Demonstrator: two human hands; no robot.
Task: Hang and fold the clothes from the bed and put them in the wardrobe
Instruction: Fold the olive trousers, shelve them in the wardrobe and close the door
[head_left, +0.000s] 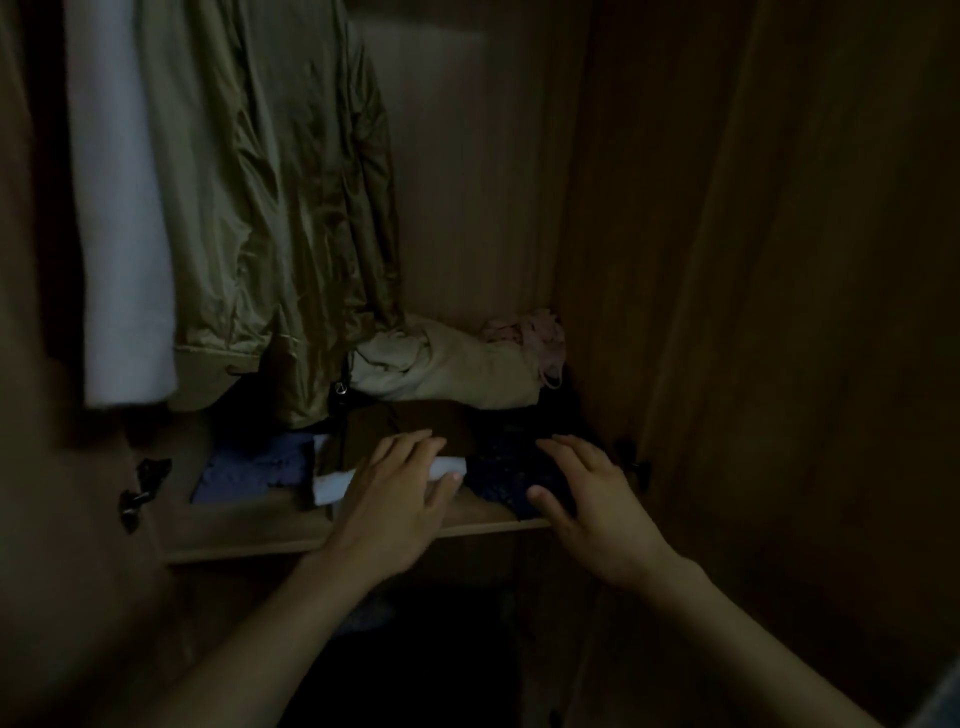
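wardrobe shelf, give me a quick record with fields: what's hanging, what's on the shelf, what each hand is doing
hanging: olive jacket; white garment to its left
shelf back: beige bundle; pink item in the right corner
shelf front: blue cloth; brown folded garment on a white one; dark navy garment
left hand: fingers straight, on the brown and white stack
right hand: fingers spread over the navy garment
light: dim

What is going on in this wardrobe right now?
A person reaches both hands onto the wardrobe shelf. The left hand rests on a folded white garment; the right hand lies over a dark blue one. An olive jacket already hangs above, beside a white garment. The fingers look straight, not gripping.
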